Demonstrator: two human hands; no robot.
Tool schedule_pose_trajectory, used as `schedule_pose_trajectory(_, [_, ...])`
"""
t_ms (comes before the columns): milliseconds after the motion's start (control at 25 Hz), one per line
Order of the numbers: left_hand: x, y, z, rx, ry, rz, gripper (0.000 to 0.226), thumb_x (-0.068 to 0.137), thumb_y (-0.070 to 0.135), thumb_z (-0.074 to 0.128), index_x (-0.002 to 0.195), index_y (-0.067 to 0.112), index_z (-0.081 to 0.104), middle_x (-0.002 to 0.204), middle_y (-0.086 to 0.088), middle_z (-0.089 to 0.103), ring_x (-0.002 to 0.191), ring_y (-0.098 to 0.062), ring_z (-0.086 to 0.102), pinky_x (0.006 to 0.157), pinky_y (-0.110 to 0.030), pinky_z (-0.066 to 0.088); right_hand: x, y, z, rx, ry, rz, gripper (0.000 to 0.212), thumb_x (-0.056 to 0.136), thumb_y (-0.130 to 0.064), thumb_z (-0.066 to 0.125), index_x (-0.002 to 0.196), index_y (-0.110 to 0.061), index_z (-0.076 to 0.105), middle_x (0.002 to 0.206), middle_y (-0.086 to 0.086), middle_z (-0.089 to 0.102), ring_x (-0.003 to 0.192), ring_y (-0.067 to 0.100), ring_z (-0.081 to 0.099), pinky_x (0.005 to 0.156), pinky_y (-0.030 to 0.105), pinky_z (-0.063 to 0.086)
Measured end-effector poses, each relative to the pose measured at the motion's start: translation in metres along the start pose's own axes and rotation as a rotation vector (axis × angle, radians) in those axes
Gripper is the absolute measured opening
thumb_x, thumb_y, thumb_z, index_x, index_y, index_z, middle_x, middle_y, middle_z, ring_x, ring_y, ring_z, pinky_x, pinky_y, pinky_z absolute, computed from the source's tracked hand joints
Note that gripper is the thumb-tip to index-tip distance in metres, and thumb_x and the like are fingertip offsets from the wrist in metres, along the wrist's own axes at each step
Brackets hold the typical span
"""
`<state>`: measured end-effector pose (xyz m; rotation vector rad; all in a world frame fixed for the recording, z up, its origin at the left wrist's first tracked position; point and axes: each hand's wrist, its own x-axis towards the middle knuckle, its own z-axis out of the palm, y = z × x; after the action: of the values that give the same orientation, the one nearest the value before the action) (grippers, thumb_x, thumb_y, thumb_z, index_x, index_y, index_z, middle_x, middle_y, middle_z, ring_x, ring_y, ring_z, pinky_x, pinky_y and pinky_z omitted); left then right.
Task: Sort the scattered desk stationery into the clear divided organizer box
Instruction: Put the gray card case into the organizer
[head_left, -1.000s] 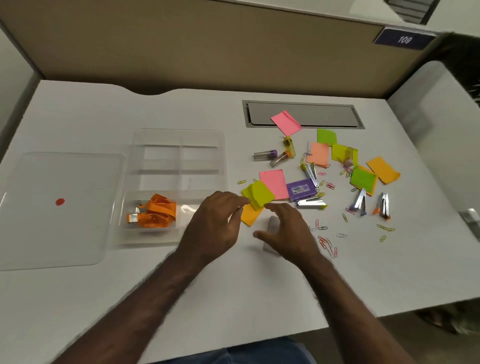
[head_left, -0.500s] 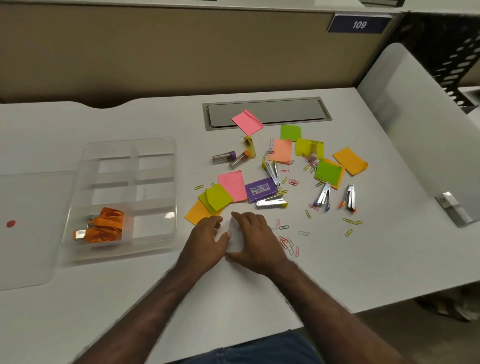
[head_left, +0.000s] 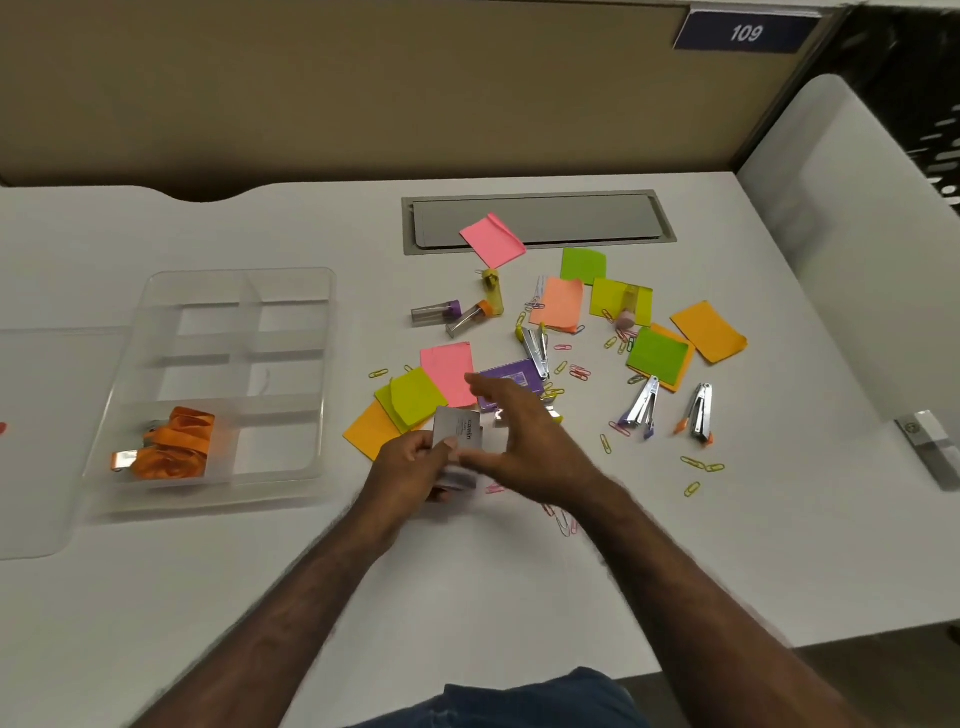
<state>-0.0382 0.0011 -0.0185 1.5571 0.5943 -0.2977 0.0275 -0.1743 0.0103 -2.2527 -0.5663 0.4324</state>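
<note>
My left hand (head_left: 410, 465) pinches a small white printed box (head_left: 460, 434) above the white desk (head_left: 467, 597); my right hand (head_left: 524, 431) hovers beside it, fingers spread.

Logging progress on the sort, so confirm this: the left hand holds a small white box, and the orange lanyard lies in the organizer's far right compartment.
Wrong on the compartment. In the head view the orange lanyard lies in the near left compartment of the organizer, the side closest to the person. The rest stands: the left hand holds the small white box.

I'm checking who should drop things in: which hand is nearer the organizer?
Left. The left hand is just right of the organizer; the right hand lies farther right.
</note>
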Motion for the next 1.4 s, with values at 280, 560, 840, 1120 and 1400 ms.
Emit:
schedule_pose_trajectory(280, [0.007, -0.008, 0.003, -0.123, 0.06, -0.027, 0.019, 0.101, 0.031, 0.061, 0.118, 0.03, 0.069, 0.102, 0.0, 0.078, 0.091, -0.021, 0.074, 0.065, -0.036, 0.061, 0.066, 0.033, -0.049, -0.306, 0.028, 0.101, 0.066, 0.091, -0.023, 0.078, 0.151, -0.024, 0.051, 0.147, 0.001, 0.058, 0.137, 0.022, 0.049, 0.112, 0.041, 0.046])
schedule_pose_trajectory(560, [0.006, -0.009, 0.002, -0.106, 0.065, -0.044, 0.03, 0.101, 0.034, 0.061, 0.128, 0.024, 0.068, 0.107, 0.0, 0.077, 0.097, -0.022, 0.073, 0.062, -0.032, 0.059, 0.087, 0.044, -0.043, -0.721, -0.129, 0.043, 0.062, 0.089, -0.045, 0.073, 0.146, -0.025, 0.058, 0.136, 0.004, 0.066, 0.126, 0.029, 0.05, 0.103, 0.045, 0.044])
schedule_pose_trajectory(840, [0.005, -0.005, -0.002, -0.085, 0.069, -0.024, 0.03, 0.1, 0.033, 0.062, 0.125, 0.018, 0.069, 0.106, -0.003, 0.077, 0.096, -0.027, 0.074, 0.056, -0.029, 0.055, 0.077, 0.046, -0.043, -0.675, -0.081, 0.086, 0.065, 0.078, -0.049, 0.084, 0.135, -0.028, 0.063, 0.135, 0.003, 0.059, 0.127, 0.025, 0.049, 0.102, 0.044, 0.045])
schedule_pose_trajectory(1120, [0.002, -0.001, 0.0, -0.08, 0.058, -0.004, 0.03, 0.101, 0.034, 0.061, 0.125, 0.019, 0.069, 0.106, -0.003, 0.077, 0.092, -0.022, 0.074, 0.058, -0.03, 0.057, 0.052, 0.045, -0.058, -0.474, -0.071, 0.103, 0.034, 0.084, -0.03, 0.083, 0.116, -0.022, 0.077, 0.11, -0.001, 0.065, 0.103, 0.018, 0.058, 0.08, 0.035, 0.054])
schedule_pose_trajectory(1400, [-0.003, 0.0, 0.006, -0.15, 0.058, -0.01, 0.03, 0.101, 0.029, 0.061, 0.128, 0.017, 0.067, 0.115, -0.007, 0.074, 0.099, -0.025, 0.073, 0.07, -0.037, 0.064, 0.018, 0.041, -0.066, -0.312, 0.222, 0.03, 0.014, 0.088, -0.024, 0.077, 0.1, -0.032, 0.077, 0.097, -0.013, 0.063, 0.097, 0.012, 0.052, 0.078, 0.031, 0.042])
